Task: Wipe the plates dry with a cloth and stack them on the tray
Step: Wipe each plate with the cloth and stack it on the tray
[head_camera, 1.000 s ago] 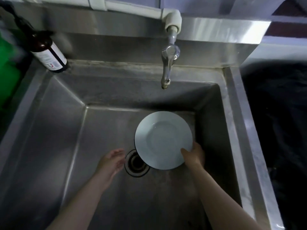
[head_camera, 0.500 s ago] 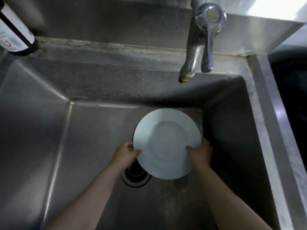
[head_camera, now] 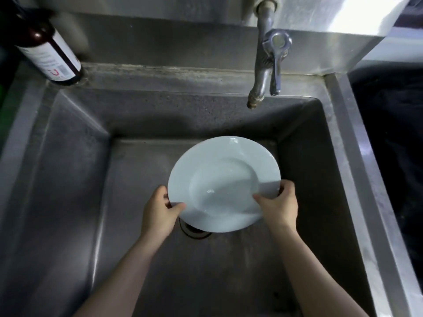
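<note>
A round white plate [head_camera: 223, 179] with a wide rim is held face up above the bottom of a steel sink [head_camera: 68, 170]. My left hand [head_camera: 160, 210] grips its near left rim, thumb on top. My right hand [head_camera: 280, 204] grips the near right rim, thumb lying on the plate's face. No cloth and no tray are in view.
The drain [head_camera: 195, 231] sits under the plate's near edge, partly hidden. A metal tap [head_camera: 266, 65] hangs over the back of the sink. A dark bottle [head_camera: 49, 53] with a white label stands at the back left corner. A dark area [head_camera: 393, 133] lies right of the sink.
One second ago only my right hand held the plate; my left hand came in and took hold of the left rim. The plate now sits larger in view than before.
</note>
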{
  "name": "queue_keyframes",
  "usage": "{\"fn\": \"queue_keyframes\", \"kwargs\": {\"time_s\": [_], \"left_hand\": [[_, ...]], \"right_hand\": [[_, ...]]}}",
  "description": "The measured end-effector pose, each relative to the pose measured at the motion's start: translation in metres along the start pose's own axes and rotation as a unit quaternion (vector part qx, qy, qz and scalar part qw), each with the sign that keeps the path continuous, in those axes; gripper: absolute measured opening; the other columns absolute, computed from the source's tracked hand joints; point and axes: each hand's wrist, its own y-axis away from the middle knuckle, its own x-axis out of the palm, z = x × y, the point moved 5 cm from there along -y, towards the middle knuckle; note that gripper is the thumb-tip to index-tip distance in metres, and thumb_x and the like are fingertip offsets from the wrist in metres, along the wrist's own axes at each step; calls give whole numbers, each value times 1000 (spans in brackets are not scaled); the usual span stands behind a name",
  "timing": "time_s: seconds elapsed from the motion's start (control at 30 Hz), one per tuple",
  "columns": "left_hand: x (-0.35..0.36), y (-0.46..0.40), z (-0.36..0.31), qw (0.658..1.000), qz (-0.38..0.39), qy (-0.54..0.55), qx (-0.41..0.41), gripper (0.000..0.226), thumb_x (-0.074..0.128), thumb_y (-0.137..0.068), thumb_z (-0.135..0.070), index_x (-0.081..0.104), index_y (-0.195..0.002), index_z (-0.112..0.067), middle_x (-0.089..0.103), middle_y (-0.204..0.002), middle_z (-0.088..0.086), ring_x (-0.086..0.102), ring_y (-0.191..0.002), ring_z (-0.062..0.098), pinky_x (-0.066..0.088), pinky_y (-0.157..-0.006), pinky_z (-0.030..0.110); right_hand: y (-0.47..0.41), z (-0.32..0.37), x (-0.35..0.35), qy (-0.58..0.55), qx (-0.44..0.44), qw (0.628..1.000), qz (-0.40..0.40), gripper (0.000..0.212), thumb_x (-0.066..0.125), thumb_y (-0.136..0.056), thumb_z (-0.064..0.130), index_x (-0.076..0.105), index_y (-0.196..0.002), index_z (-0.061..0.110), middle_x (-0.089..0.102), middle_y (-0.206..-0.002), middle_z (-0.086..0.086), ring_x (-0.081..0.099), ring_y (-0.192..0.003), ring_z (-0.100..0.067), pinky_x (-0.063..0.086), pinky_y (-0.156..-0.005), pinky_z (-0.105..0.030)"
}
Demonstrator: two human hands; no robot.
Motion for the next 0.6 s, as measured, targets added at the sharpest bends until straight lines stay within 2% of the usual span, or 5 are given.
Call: {"fn": "queue_keyframes", "kwargs": {"time_s": [0.13, 0.3, 0.43, 0.53, 0.6], "left_hand": [[-33, 35, -5, 996, -71, -25, 40, 31, 80, -72, -10, 53, -86, -7, 62, -75, -17, 58, -69, -5, 47, -58, 25], [-63, 80, -18, 987, -130, 5, 92, 32, 83, -71, -8, 53, -79, -13, 58, -68, -18, 52, -60, -19, 38, -50, 5], [-81, 119, -42, 965, -177, 22, 194, 43, 85, -67, -2, 46, -66, -22, 55, -62, -19, 49, -62, -30, 32, -51, -5], [-92, 145, -48, 952, -208, 18, 225, 39, 86, -66, -2, 50, -68, -16, 56, -64, -12, 51, -65, -26, 32, -50, -4], [-97, 164, -48, 950, -221, 16, 220, 33, 86, -66, -1, 54, -67, -11, 60, -65, -9, 57, -61, -9, 37, -48, 2]], "right_hand": [[45, 14, -21, 3, -32, 999, -11, 48, 87, -65, 22, 44, -83, 34, 56, -84, 15, 54, -74, 3, 36, -54, -11], [89, 30, -52, 9, -90, 995, -46, 47, 89, -59, 26, 47, -78, 34, 60, -75, 12, 59, -69, 2, 39, -53, -15], [119, 38, -76, -12, -134, 989, -63, 38, 77, -67, 13, 49, -78, 36, 60, -72, 8, 57, -69, -1, 41, -55, -23], [138, 41, -93, -20, -164, 984, -73, 39, 72, -70, 7, 49, -77, 38, 61, -75, 9, 57, -69, -5, 43, -57, -23], [151, 43, -106, -30, -180, 981, -72, 37, 72, -71, 6, 49, -76, 35, 61, -77, 9, 58, -71, -6, 42, -57, -20]]}}
